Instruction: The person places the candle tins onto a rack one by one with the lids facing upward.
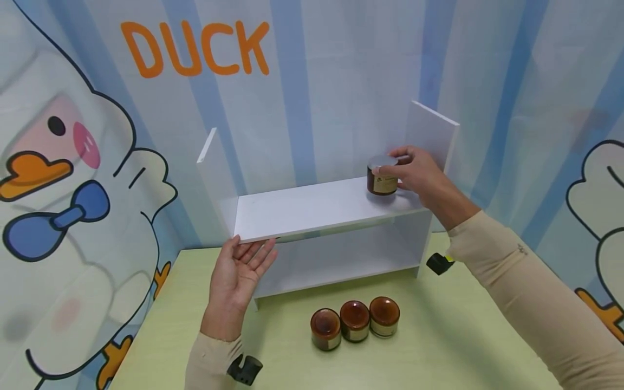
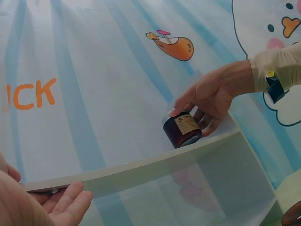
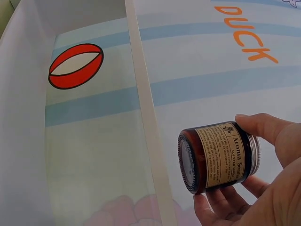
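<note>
My right hand (image 1: 414,173) grips a brown glass scented candle jar (image 3: 218,157) with a silver lid and a cream label. It holds the jar just over the right part of the upper board of a white shelf (image 1: 302,208); part of the jar's base shows in both wrist views. At the board's left front corner, my left hand (image 1: 239,279) has its thumb at the edge and its fingers underneath, palm up. Three similar jars stand side by side on the table in front of the shelf: left jar (image 1: 325,329), middle jar (image 1: 355,321), right jar (image 1: 384,317).
The shelf has upright side panels, the left panel (image 1: 214,184) and the right panel (image 1: 431,132), and a lower board (image 1: 336,257). It stands on a pale green table (image 1: 453,336). Behind hangs a striped blue-and-white cloth (image 1: 331,81) printed with ducks.
</note>
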`<state>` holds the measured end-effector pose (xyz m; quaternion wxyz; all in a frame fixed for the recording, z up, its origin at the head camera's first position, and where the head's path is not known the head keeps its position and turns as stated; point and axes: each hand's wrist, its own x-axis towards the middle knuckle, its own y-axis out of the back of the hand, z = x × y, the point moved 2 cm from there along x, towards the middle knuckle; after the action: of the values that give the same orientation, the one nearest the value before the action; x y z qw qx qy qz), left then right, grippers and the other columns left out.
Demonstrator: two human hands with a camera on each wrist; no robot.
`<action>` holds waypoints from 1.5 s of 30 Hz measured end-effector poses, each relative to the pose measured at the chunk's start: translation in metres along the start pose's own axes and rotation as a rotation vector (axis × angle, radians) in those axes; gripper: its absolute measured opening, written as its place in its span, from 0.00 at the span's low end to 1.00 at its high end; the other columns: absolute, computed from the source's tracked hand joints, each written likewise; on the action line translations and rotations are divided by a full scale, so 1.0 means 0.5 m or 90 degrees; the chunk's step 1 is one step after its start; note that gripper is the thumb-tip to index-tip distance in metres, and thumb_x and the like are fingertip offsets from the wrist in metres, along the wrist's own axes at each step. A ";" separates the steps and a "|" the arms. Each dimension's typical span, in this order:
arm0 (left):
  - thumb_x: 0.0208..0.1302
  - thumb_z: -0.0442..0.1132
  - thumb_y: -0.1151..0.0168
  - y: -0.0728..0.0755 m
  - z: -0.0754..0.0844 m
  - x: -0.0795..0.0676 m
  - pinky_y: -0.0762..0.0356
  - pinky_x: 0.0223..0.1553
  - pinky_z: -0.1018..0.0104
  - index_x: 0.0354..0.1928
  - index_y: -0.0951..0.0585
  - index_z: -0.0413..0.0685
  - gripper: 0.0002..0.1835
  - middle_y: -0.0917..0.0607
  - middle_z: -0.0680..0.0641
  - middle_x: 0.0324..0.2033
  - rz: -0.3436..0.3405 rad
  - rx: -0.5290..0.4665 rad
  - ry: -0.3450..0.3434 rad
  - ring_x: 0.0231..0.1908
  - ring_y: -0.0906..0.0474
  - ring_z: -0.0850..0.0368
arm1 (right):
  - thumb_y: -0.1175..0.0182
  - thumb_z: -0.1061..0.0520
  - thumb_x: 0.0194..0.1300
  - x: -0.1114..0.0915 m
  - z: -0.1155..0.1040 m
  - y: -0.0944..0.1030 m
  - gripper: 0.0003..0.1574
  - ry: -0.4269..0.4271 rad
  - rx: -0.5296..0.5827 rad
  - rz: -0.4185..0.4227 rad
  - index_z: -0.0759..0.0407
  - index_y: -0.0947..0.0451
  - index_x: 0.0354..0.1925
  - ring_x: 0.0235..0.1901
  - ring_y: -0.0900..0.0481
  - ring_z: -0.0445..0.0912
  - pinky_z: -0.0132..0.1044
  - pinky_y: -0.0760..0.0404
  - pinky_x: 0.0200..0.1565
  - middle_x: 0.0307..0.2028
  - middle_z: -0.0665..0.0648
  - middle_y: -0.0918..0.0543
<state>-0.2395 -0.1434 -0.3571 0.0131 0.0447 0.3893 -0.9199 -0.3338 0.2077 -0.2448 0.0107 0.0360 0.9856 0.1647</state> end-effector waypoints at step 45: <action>0.84 0.48 0.61 -0.001 -0.002 -0.002 0.26 0.68 0.51 0.71 0.38 0.40 0.24 0.23 0.42 0.56 -0.011 -0.001 -0.008 0.57 0.18 0.47 | 0.27 0.48 0.63 0.024 0.019 -0.011 0.44 -0.002 0.001 0.047 0.59 0.36 0.69 0.64 0.31 0.55 0.51 0.25 0.65 0.69 0.63 0.32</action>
<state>-0.2386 -0.1422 -0.3573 0.0072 0.0355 0.3901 -0.9201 -0.3458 0.2066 -0.2555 0.0063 0.0724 0.9838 0.1638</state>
